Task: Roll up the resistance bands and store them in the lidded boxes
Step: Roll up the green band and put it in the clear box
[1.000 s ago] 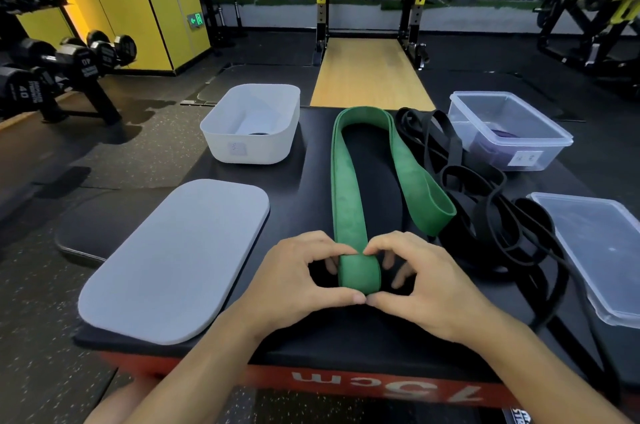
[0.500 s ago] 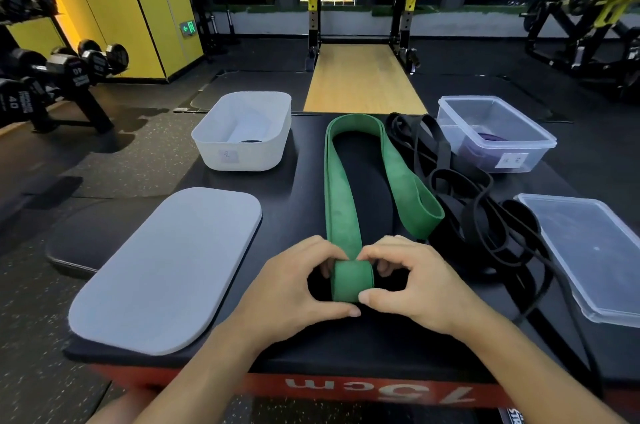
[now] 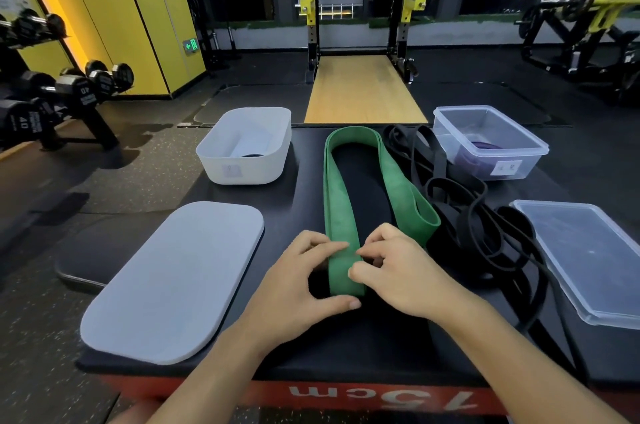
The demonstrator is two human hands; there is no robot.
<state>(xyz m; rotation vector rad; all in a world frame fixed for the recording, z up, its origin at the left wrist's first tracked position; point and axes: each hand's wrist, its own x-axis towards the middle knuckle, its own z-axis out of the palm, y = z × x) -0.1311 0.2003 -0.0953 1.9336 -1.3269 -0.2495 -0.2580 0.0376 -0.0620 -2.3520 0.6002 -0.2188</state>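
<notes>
Band [image 3: 337, 201] in green lies looped on the black platform [image 3: 287, 208], its near end rolled and pinched between left hand [image 3: 294, 285] and right hand [image 3: 405, 271], fingers curled on it. Left of the band: white box [image 3: 242, 170], grey lid [image 3: 173, 285]. Right of it: black bands [image 3: 467, 226], clear box [image 3: 460, 149], clear lid [image 3: 588, 257].

Both bare forearms are extended forward and angled inward. The left hand [image 3: 304, 285] and right hand [image 3: 403, 276] are held knuckles up, fingers curled, and the rolled end of the green band [image 3: 337, 212] is pinched between thumbs and fingertips.
</notes>
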